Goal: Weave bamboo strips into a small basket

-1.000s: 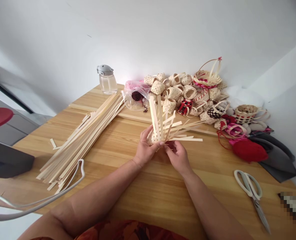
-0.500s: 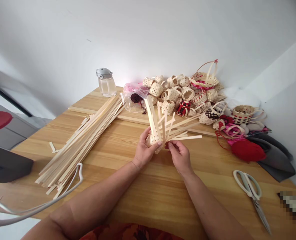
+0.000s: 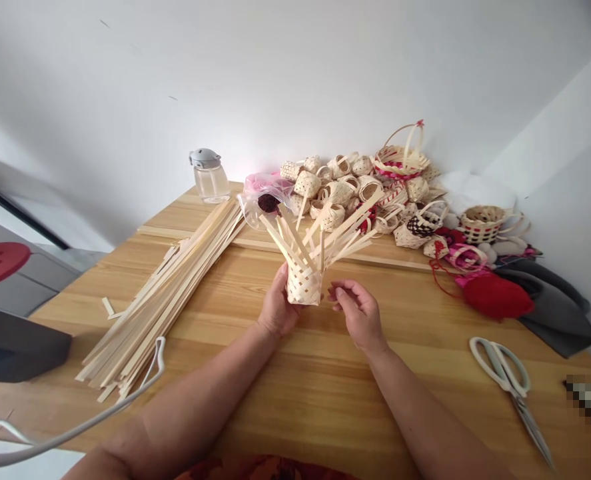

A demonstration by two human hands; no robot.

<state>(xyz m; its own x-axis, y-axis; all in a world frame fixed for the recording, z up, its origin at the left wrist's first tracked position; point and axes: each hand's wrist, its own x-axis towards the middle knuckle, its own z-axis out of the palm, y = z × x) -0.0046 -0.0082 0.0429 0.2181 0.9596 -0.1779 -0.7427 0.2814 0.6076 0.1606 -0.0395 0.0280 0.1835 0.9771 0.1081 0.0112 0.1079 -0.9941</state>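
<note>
Half-woven bamboo basket (image 3: pixel 304 283) stood upright in the person's left hand (image 3: pixel 276 310), held above the middle of the table (image 3: pixel 325 407). Its tight weave sat at the bottom, and long loose strips fanned up and outward from it. The left hand cupped the woven part from below and behind, with its fingers curving up the side. The right hand (image 3: pixel 358 315) held nothing: it was half open and relaxed, with its fingers lightly curled. Its fingertips were just beside the weave and did not appear to touch it.

To the left on the table lay a thick bundle of bamboo strips (image 3: pixel 160 300), with a white cable (image 3: pixel 75 427) curving across its near end. Beyond the basket stood a glass dispenser with a grey lid (image 3: pixel 209 175), next to a clear plastic bag (image 3: pixel 262 208) holding something dark red. A heap of miniature woven baskets (image 3: pixel 335 193), some trimmed in red, filled the far right of the table. Nearer the person, on the right, lay white-handled scissors (image 3: pixel 512 393), well apart from the hands, with a red knitted piece (image 3: pixel 498 297) and grey cloth (image 3: pixel 558 313) beyond them.
</note>
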